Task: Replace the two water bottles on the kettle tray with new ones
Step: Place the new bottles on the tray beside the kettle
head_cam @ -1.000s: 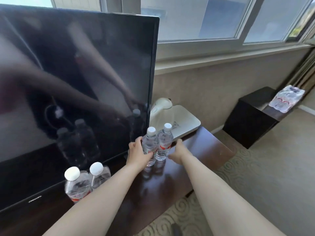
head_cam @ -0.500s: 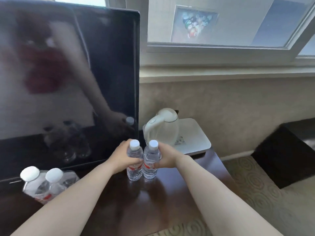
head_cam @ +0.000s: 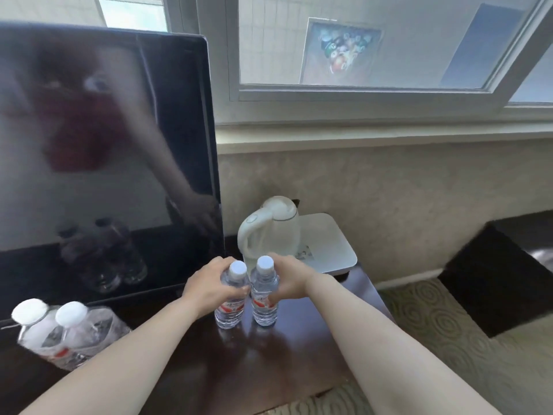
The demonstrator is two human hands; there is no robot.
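Fingers [head_cam: 223,265] of left hand [head_cam: 209,287] wrapped around left bottle [head_cam: 231,298], right hand [head_cam: 288,280] gripping right bottle [head_cam: 264,292]

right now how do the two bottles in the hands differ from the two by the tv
The held pair stands upright on the dark desk in front of the kettle, gripped by the left hand and right hand. The far-left pair stands untouched. All have white caps and red labels.

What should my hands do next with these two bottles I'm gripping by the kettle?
Probably lift both together. The left hand and right hand each grip a bottle standing on the dark tabletop, just short of the white tray.
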